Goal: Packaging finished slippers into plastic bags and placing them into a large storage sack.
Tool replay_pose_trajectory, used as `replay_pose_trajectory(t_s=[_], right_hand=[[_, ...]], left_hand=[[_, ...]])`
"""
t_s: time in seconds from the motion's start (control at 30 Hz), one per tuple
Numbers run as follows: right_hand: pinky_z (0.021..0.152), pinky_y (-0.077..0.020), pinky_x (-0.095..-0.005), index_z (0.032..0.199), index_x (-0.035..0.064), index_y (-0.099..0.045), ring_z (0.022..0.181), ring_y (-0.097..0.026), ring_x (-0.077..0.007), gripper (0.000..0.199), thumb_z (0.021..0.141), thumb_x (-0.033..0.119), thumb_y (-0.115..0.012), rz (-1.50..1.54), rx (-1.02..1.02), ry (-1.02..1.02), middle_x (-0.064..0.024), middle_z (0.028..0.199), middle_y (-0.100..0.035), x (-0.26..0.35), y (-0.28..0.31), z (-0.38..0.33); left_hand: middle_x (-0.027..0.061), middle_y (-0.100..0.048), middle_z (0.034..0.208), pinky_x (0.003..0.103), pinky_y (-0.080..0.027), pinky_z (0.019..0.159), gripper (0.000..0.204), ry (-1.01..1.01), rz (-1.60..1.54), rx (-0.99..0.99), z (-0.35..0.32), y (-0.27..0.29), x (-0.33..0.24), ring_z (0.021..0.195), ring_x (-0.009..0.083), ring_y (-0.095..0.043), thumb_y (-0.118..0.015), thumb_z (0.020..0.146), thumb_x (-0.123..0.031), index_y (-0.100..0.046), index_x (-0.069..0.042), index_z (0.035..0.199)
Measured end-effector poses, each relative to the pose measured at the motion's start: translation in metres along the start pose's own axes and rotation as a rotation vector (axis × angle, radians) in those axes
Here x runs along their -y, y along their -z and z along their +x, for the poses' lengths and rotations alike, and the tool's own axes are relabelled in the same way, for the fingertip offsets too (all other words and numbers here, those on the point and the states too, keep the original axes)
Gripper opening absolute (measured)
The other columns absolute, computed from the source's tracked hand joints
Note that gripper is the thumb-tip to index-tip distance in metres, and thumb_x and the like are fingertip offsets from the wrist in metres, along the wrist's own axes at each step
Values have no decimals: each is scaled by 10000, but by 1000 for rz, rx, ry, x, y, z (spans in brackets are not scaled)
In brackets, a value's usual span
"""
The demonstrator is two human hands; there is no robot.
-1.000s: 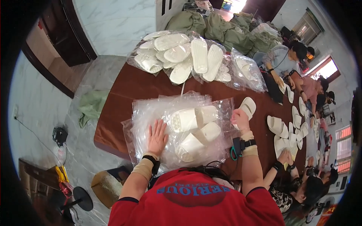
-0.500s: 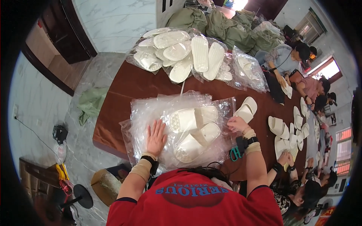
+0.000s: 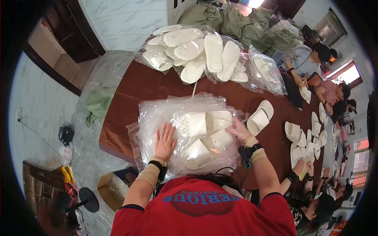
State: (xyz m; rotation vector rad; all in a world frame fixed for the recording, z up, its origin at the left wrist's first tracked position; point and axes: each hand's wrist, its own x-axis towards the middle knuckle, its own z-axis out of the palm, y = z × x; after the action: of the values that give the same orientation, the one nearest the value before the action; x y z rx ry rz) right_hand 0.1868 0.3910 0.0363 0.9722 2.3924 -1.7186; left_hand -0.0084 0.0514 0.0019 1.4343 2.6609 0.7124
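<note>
Left hand (image 3: 165,141) flat, fingers spread wide, on clear plastic bags (image 3: 155,114), left of centre; holds nothing. Right hand (image 3: 239,129) at pair of white slippers (image 3: 197,124), mid-frame; whether pinching anything, I can't tell. Bags could tear or drag pair askew, I judge, if tugged hard. Farther: loose slipper (image 3: 258,121), right of centre; bagged slippers (image 3: 189,50), upper centre.

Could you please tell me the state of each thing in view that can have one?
Clear plastic bags, stacked
Center white slippers, lying side by side on the stack
Left hand, open, palm down on the bags
Right hand, beside the center slippers; grip unclear
Far white slippers, bagged, heaped
White slippers at right, unbagged
Cardboard box, open
Brown door, open
Green sacks, bulging, piled
</note>
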Motion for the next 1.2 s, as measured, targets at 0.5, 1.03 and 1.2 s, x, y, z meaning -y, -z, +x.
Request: replay_pose_trajectory(t_s=[0.5,1.03,1.2], right_hand=[[633,-436,-234,1049,-13,-648,736,-528,-75,318,911,272,-625,294,-29,-126,13,847,-604,6,-18,-14],[699,-544,-357,1317,59,-476,849,-653,-230,616,879,449,-666,370,341,-501,-124,1098,-631,41,-25,-40],[786,-521,-313,1355,1,-417,908,-623,-186,629,892,334,-684,345,46,-31,-116,1131,-623,4,-68,-30]], left_hand=[[94,-259,1562,500,-90,1186,639,6,24,40,3,3,-3,1468,276,-169,-542,871,-178,-324,-17,1450],[131,-261,1546,480,-72,1194,787,9,-76,1,-2,3,7,1466,276,-172,-606,795,-110,-236,-2,1481],[139,-264,1544,488,-76,1190,775,0,-153,-50,-2,-2,11,1465,282,-172,-605,807,-114,-238,0,1479]])
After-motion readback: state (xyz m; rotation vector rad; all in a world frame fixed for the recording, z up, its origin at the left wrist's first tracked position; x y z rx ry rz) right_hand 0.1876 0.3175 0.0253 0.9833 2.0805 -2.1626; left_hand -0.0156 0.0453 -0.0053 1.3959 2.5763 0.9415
